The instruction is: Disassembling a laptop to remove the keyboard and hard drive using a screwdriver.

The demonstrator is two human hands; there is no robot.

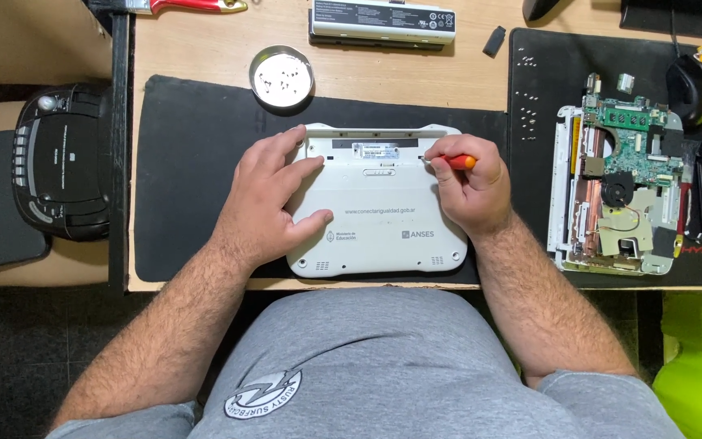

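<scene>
Currently, a person is sitting at a wooden desk [205, 49] and working on a small white laptop [377, 232] that is lying underside up on a black mat [197, 162], close to the desk's near edge. The left hand [268, 199] is resting flat on the left part of the casing, its fingers spread wide and holding nothing, pressing the shell down. The right hand [469, 183] is curled tight around a small screwdriver with a red-orange handle [458, 162], and the tip is meeting the casing near its upper right corner, beside the empty battery bay.

Judging by its look, the shell is stiff, light moulded plastic, smooth enough to slide on the mat, so bracing it with a flat palm appears sound; gripping by the long edges would seem safer than by the thin rim along the bay. The screwdriver is slim and is being pinched close to its shaft.

Beyond the laptop, a round metal dish [282, 77] is holding tiny screws, and a long battery pack [383, 20] is lying further back. To the right, an opened laptop chassis with an exposed green circuit board [619, 187] is sitting on a second mat. A black radio [62, 162] is standing off the desk's left side.
</scene>
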